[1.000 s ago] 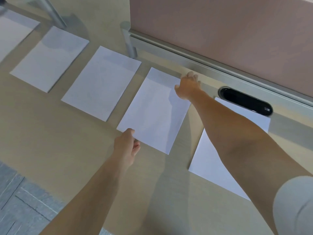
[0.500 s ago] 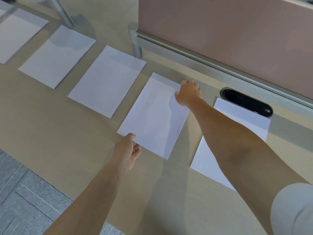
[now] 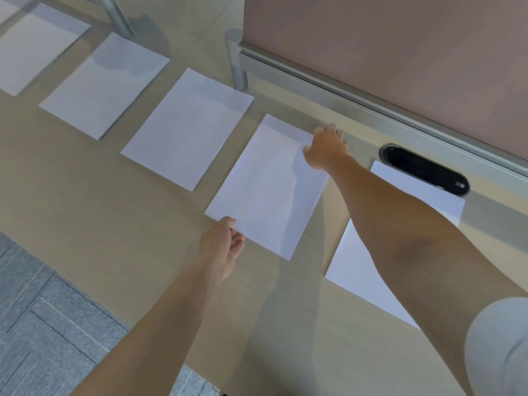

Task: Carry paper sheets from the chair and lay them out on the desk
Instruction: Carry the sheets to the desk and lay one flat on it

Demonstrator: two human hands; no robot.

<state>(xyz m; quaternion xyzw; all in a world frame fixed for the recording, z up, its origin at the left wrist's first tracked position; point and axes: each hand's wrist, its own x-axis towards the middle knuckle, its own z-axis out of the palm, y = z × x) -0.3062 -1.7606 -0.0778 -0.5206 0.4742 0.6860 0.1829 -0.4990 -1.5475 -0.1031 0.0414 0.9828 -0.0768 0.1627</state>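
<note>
Head view puts the sheet low over or on the table, in the row's gap between the left sheet and the right sheet, touching neither. My left grip pinches its near left corner, thumb on top and fingers curled beneath. My right grip is curled over the far right corner. I cannot tell whether the paper lies fully flat or whether these corners ride a little above the wood.

I judge skew to be the main risk. If one grip lets go before the other, the held corner acts as a pivot and the sheet swings out of line with its neighbours. If I push my grips toward each other, thin paper will likely buckle or crease. Dropped from any height, it could glide on air and slide over the right sheet's edge.

My right forearm crosses over the right sheet, so pulling back low could drag that paper askew, perhaps toward the port at its far end. The rail sits near my right grip, and a forward nudge could curl the far edge against it.
</note>
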